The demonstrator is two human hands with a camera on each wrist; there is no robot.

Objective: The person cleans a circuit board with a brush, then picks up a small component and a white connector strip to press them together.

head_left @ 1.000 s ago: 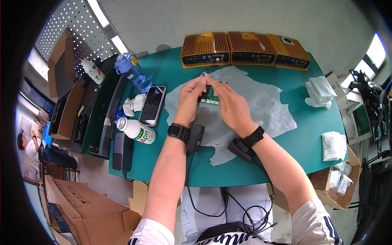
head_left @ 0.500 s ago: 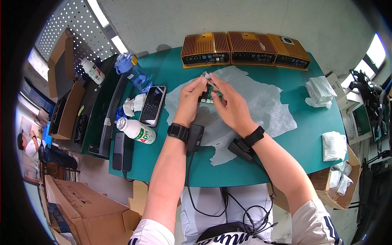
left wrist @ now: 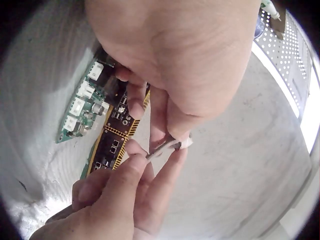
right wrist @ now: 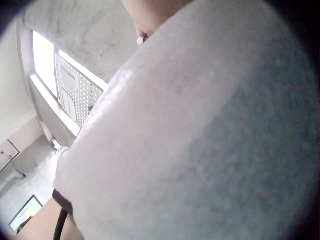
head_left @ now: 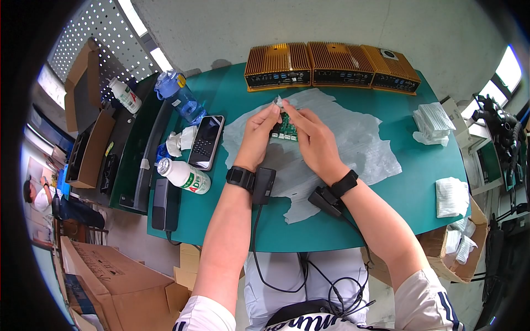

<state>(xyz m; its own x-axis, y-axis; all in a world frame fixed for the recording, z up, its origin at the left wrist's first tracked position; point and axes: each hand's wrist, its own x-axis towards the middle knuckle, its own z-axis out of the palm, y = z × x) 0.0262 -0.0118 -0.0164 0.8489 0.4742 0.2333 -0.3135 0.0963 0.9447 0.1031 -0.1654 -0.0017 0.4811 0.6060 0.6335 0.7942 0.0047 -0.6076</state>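
My left hand [head_left: 258,131] pinches the white end of a thin whitish strip [left wrist: 166,148] between thumb and finger. The fingertips of my right hand [head_left: 318,144] pinch the strip just beside it; what it is, I cannot tell. Below the fingers is a green circuit board [head_left: 285,129] with a row of white connectors along its near edge, partly covered by both hands. In the left wrist view, curled left fingers lie at the board's dark side. A translucent foam sheet [head_left: 359,144] lies under the hands and blocks most of the right wrist view.
Three gold finned computer boxes [head_left: 339,65] line the table's back edge. At left are a phone [head_left: 207,142], a white bottle [head_left: 184,176], a blue water bottle [head_left: 181,98] and a grey power bank [head_left: 165,205]. Foam bundles [head_left: 433,124] lie at right; cables hang from both wrists.
The right fingers lifted and parted from the left fingertips half a second ago, and now meet them again. More of the board shows than a second ago. The left hand stays nearly still.
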